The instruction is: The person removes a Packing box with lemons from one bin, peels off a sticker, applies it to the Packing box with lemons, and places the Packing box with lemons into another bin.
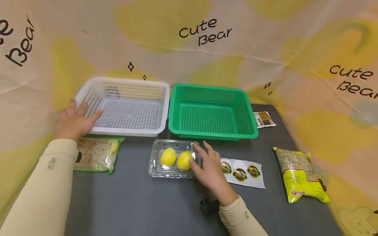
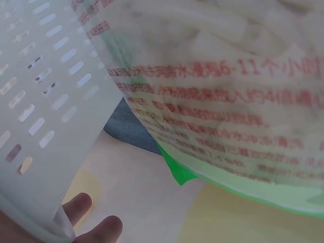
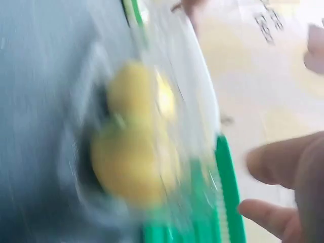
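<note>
At the left, my left hand [image 1: 73, 123] rests at the near-left rim of a white plastic basket [image 1: 163, 113], fingers spread. Two of its fingers [image 2: 104, 230] show past the rim in the left wrist view. Under that wrist lies a clear, green-edged food bag [image 1: 98, 154], partly covered by the sleeve. My right hand [image 1: 211, 167] reaches over the right end of a clear plastic container [image 1: 155, 164], fingers spread. Inside the container sit two lemons [image 1: 168, 157], blurred in the right wrist view. A fingertip overlaps the right lemon in the head view.
A green plastic basket [image 1: 251, 131] stands beside the white one. Partly behind the right hand lies a sheet of round stickers [image 1: 246, 182]. Farther right are a yellow food bag [image 1: 299, 177] and a small packet [image 1: 264, 119]. Patterned cloth [image 1: 206, 62] hangs around the grey table [image 1: 133, 203].
</note>
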Tool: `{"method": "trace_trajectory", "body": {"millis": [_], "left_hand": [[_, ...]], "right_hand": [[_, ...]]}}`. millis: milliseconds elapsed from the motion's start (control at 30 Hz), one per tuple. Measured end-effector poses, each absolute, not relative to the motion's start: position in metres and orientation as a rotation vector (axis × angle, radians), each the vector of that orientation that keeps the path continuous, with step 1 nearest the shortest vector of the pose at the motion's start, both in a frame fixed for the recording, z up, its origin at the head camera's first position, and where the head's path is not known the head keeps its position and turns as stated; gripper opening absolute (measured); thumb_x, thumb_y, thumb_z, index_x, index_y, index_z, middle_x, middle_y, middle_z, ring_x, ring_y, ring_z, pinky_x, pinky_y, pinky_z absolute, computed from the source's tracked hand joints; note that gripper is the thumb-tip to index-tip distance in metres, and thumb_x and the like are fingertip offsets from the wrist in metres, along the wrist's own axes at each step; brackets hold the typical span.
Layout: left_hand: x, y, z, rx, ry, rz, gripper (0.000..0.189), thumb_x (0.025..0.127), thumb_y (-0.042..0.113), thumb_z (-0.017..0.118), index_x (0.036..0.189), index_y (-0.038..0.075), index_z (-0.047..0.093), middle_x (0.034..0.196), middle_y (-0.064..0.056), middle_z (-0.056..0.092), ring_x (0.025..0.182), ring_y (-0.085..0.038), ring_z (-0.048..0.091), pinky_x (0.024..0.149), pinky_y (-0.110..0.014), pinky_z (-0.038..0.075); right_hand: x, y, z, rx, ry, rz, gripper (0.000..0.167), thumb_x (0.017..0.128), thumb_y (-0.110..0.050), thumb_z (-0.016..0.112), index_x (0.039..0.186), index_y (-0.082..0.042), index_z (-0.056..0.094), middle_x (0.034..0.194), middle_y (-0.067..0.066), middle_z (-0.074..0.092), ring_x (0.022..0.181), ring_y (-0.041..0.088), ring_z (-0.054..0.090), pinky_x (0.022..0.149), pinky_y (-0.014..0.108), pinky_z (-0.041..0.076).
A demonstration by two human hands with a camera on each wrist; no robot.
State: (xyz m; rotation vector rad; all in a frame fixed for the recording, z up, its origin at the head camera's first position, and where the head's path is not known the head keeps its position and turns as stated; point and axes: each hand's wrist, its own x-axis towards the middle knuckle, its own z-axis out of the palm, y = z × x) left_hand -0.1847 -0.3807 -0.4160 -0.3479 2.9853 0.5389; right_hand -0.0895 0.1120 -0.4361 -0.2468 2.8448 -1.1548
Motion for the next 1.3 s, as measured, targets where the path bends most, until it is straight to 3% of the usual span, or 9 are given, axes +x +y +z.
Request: {"method": "trace_trajectory", "body": {"millis": [300,433,500,667,900,1033,1100,1200,1300], "left_hand": [[-0.186,-0.384,-0.418,-0.332,2.972,0.554,0.099,0.099,0.082,0.02,0.168,0.016,-0.007,0.164,-0.026,-0.033,0.14,-0.078,-0.003,0.105,-0.089,0.006],[-0.186,-0.384,-0.417,-0.342,2.965,0.545,0.1,0.098,0.082,0.02,0.168,0.017,-0.008,0.164,-0.026,-0.033,0.14,-0.078,-0.004,0.105,-0.089,0.004],[-0.186,-0.384,-0.416,-0.343,2.959,0.539,0.1,0.098,0.083,0.019,0.168,0.017,-0.009,0.163,-0.025,-0.034,0.14,-0.079,-0.005,0.104,-0.089,0.004],[-0.187,-0.383,-0.414,-0.337,2.964,0.514,0.098,0.098,0.082,0.017,0.168,0.017,-0.009,0.163,-0.024,-0.034,0.139,-0.08,-0.005,0.105,-0.089,0.0],[-0.183,-0.369,-0.409,-0.406,3.135,0.381,0.091,0.104,0.072,0.017,0.169,0.012,-0.004,0.167,-0.032,-0.02,0.147,-0.069,-0.016,0.111,-0.077,-0.02],[-0.167,-0.316,-0.405,-0.389,3.341,0.503,0.082,0.108,0.064,0.027,0.171,0.018,0.003,0.173,-0.02,-0.019,0.153,-0.055,-0.022,0.114,-0.073,-0.02],[-0.151,-0.27,-0.405,-0.254,3.501,0.642,0.077,0.109,0.06,0.034,0.172,0.023,0.009,0.175,-0.014,-0.015,0.156,-0.052,-0.016,0.116,-0.072,-0.017],[-0.118,-0.185,-0.407,0.11,3.674,0.841,0.073,0.109,0.06,0.038,0.172,0.029,0.016,0.178,-0.004,-0.007,0.16,-0.046,-0.004,0.119,-0.071,-0.012],[-0.079,-0.1,-0.414,0.577,3.613,1.009,0.07,0.11,0.062,0.035,0.17,0.03,0.023,0.178,-0.003,0.006,0.16,-0.044,0.008,0.12,-0.073,-0.001]], "right_hand": [[-0.091,0.198,-0.438,0.127,2.871,-1.236,0.053,0.107,-0.023,0.063,0.156,-0.005,0.052,0.154,0.023,0.049,0.137,0.045,0.047,0.109,0.061,0.041],[-0.083,0.223,-0.459,0.141,2.859,-1.179,0.054,0.105,-0.022,0.067,0.152,0.001,0.054,0.147,0.027,0.054,0.128,0.044,0.057,0.105,0.06,0.047],[-0.079,0.23,-0.471,0.111,2.885,-1.145,0.052,0.103,-0.021,0.069,0.148,0.002,0.058,0.144,0.026,0.058,0.126,0.043,0.058,0.107,0.059,0.043],[-0.074,0.237,-0.494,0.05,2.946,-1.149,0.048,0.101,-0.02,0.071,0.144,-0.002,0.063,0.148,0.022,0.057,0.138,0.044,0.045,0.114,0.061,0.03],[-0.073,0.225,-0.499,0.072,2.975,-1.091,0.048,0.1,-0.019,0.074,0.143,-0.001,0.065,0.153,0.025,0.047,0.145,0.052,0.031,0.109,0.065,0.037],[-0.072,0.22,-0.499,0.09,3.004,-1.05,0.049,0.099,-0.019,0.074,0.143,0.001,0.064,0.154,0.026,0.045,0.143,0.051,0.031,0.105,0.065,0.042],[-0.072,0.219,-0.498,0.09,3.015,-1.047,0.048,0.099,-0.019,0.074,0.142,0.001,0.065,0.153,0.026,0.045,0.143,0.05,0.032,0.105,0.065,0.042],[-0.071,0.219,-0.498,0.08,3.033,-1.046,0.046,0.099,-0.018,0.075,0.14,0.0,0.067,0.153,0.027,0.046,0.142,0.051,0.033,0.104,0.065,0.042],[-0.071,0.218,-0.498,0.082,3.037,-1.046,0.042,0.097,-0.017,0.077,0.136,-0.001,0.07,0.152,0.027,0.047,0.142,0.052,0.033,0.104,0.065,0.042]]}}
